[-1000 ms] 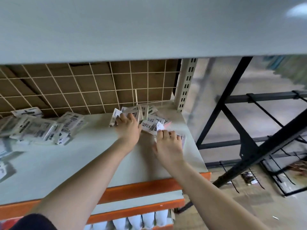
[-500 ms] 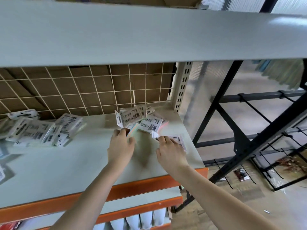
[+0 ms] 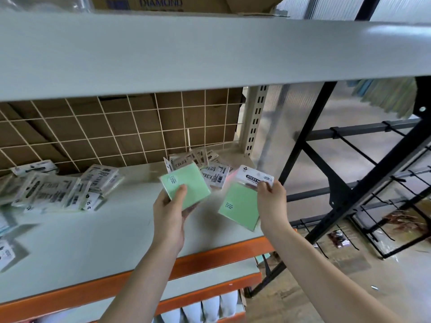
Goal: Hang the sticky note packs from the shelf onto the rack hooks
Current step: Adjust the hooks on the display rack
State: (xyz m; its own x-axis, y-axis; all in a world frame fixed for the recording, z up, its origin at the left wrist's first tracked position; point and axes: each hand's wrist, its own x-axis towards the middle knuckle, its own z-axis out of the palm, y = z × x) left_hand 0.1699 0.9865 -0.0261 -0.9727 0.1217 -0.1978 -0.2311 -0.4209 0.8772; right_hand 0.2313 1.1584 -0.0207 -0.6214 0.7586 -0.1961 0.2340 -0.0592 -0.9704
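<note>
My left hand [image 3: 169, 212] grips a green sticky note pack [image 3: 190, 186] above the grey shelf [image 3: 93, 234], thumb on its front. My right hand [image 3: 271, 201] pinches a second green sticky note pack [image 3: 239, 206] by its white header card, and the pack hangs tilted below. Behind both hands, a small pile of packs [image 3: 210, 166] lies face down at the shelf's back right corner. The black rack [image 3: 338, 183] with its thin hooks [image 3: 359, 149] stands to the right, beyond the shelf.
Another heap of packs [image 3: 60, 187] lies on the shelf's left side. A wire grid [image 3: 105, 131] with cardboard behind it closes the shelf's back. The upper shelf board [image 3: 210, 50] hangs low overhead. White rolls [image 3: 210, 308] sit below the orange beam [image 3: 210, 257].
Both hands lifted off the pile, each now holding a green pack turned face up. They pulled back toward me from the shelf's corner.
</note>
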